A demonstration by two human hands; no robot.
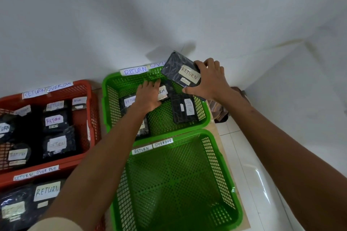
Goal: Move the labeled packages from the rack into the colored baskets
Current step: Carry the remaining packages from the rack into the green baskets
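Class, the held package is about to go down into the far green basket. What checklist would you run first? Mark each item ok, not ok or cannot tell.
1. Right hand grips held package: ok.
2. Its label reads RETURN: ok.
3. Far green basket tagged RETURN: ok.
4. Basket's second tag: cannot tell, half hidden.
5. Bare mesh free inside: ok.
6. Left hand clear of basket: not ok, rests on packages inside.

At 6 o'clock the near green perforated plastic basket lies open, floor bare. At 12 the far green perforated plastic basket holds black film-wrapped packages left and right, bare mesh between. A white wall blocks beyond; a packed red plastic basket sits at 9.
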